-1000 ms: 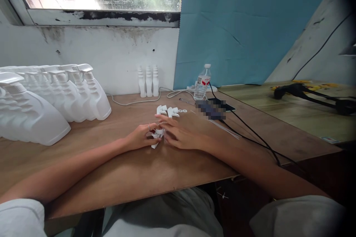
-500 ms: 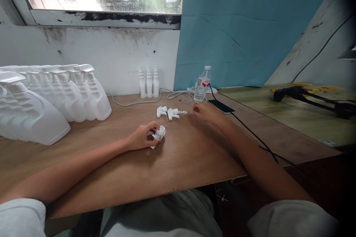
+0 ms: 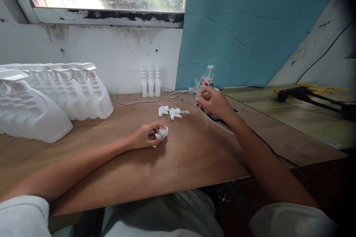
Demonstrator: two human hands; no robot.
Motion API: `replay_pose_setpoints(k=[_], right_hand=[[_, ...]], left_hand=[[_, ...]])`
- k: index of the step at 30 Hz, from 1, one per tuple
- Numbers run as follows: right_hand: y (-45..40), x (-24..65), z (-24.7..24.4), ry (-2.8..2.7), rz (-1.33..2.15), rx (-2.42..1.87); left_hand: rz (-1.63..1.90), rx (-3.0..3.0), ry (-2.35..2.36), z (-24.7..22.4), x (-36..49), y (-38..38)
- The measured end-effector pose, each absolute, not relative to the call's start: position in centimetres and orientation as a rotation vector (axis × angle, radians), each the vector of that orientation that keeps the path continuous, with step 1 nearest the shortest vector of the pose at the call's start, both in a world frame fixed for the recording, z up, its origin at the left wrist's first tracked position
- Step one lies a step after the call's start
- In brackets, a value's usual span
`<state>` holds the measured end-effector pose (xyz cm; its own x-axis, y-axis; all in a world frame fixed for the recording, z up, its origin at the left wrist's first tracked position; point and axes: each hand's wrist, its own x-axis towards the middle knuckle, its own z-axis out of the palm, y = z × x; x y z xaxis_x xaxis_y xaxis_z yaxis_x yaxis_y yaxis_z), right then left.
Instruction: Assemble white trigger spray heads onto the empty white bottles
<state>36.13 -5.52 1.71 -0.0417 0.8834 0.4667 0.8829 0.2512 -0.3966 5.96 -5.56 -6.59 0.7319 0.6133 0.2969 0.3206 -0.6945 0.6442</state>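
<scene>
My left hand (image 3: 147,136) rests on the wooden table, its fingers curled around a white spray trigger head (image 3: 163,132) with the round collar facing up. My right hand (image 3: 213,100) is raised above the table in front of the water bottle, fingers pinched together. A thin white tube (image 3: 219,125) runs from beneath those fingers towards the right forearm, partly smeared by motion. Two more white trigger heads (image 3: 163,110) (image 3: 175,113) lie beyond my left hand. Beside them are small white ring washers (image 3: 184,111).
Rows of white spray bottles (image 3: 91,96) stand at the left. Three slim white bottles (image 3: 151,82) are against the wall. A water bottle (image 3: 208,80), a pen (image 3: 189,102), a phone (image 3: 213,117) and a black cable (image 3: 261,140) lie or stand to the right.
My right hand has risen from the tabletop near the washers and moved slightly right, with the thin white tube now showing below it. My left hand keeps its hold on the trigger head.
</scene>
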Motion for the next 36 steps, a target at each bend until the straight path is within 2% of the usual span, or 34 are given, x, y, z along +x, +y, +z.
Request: replay_pose_setpoints(k=[3,6,29,36], right_hand=[[-7.5,33.2,3.3,-1.646,0.444,-0.883],[-9.1,30.6,3.8,-1.619,0.618,-0.588],[-9.9,29.3,2.6,-1.722,0.714,-0.533],[-8.4,28.8,-0.2,-1.831,0.934,-0.767]], left_hand=[[0.675,2.379,0.711,-6.8,5.9,-5.7],[0.712,2.354,0.667,-7.0,6.0,-5.7],[0.666,2.364,0.667,-6.7,6.0,-5.6],[0.656,2.391,0.686,-6.6,6.0,-5.7]])
